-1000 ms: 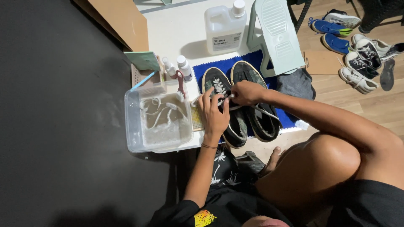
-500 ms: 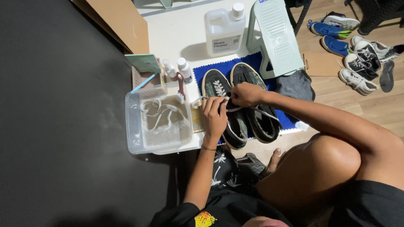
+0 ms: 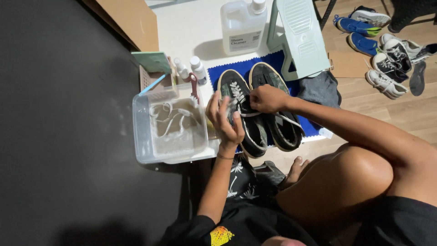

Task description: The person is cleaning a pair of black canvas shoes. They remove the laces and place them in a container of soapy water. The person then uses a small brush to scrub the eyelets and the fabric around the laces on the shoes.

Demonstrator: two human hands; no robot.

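Two dark sneakers with pale soles lie side by side on a blue mat. My left hand rests on the left sneaker and pinches its white lace. My right hand is closed on the same lace over the gap between the left sneaker and the right sneaker. A strand of lace runs from my right hand across the right sneaker. Left of the shoes stands a clear plastic tub of cloudy water with white laces soaking in it.
A large white jug and a pale green ribbed stand stand behind the mat. Small white bottles and a brush sit by a basket. Several other shoes lie on the wooden floor at right. A dark surface fills the left.
My left hand has shifted slightly up the left sneaker and my right hand has drawn the lace a little to the right. The shoes and tub stay put.
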